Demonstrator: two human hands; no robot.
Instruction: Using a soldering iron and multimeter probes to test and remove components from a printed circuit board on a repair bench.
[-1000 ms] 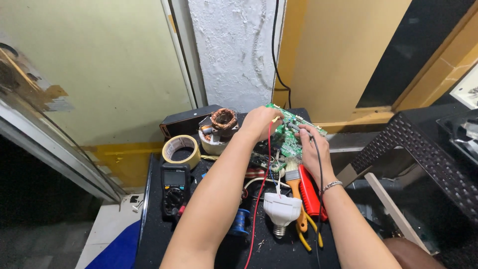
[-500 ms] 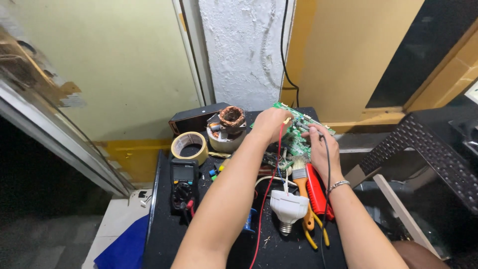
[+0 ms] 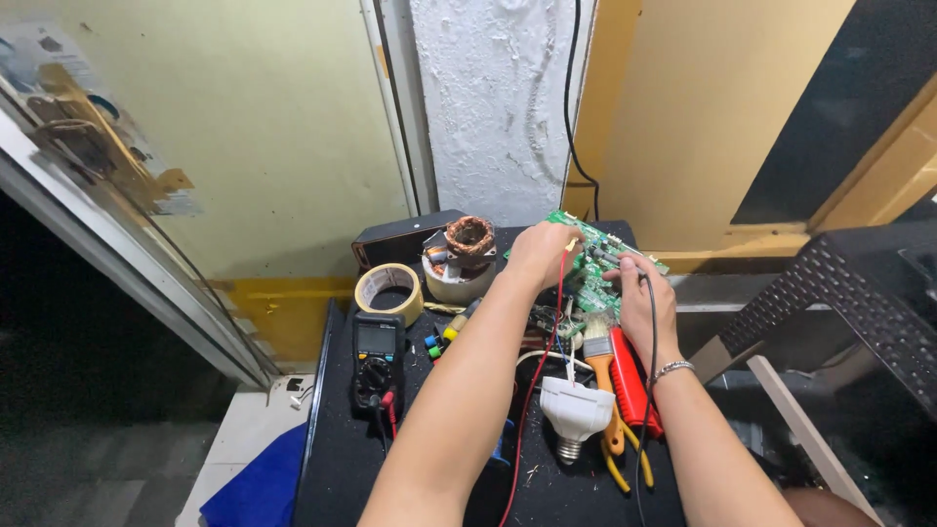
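A green circuit board [image 3: 590, 256] lies tilted at the back of a small black table [image 3: 337, 439]. My left hand [image 3: 539, 254] is closed on a probe with a red lead [image 3: 543, 353], its tip touching the board's left part. My right hand [image 3: 642, 301] pinches a probe with a black lead [image 3: 651, 363] and presses it onto the board's middle. Both leads run back toward me. A dark multimeter [image 3: 378, 357] with a screen and dial lies at the table's left.
A roll of tape [image 3: 389, 290], a copper-wound coil on a white base [image 3: 462, 256], a paintbrush [image 3: 598, 349], a red-handled tool [image 3: 632, 381], yellow-handled pliers [image 3: 617, 451] and a white lamp holder [image 3: 574, 414] crowd the table. Black chair [image 3: 839, 293] at right; blue cloth [image 3: 256, 486] below left.
My view has drifted slightly, so the table sits a little lower and more to the right in frame. Both hands stay on the circuit board with their probes.
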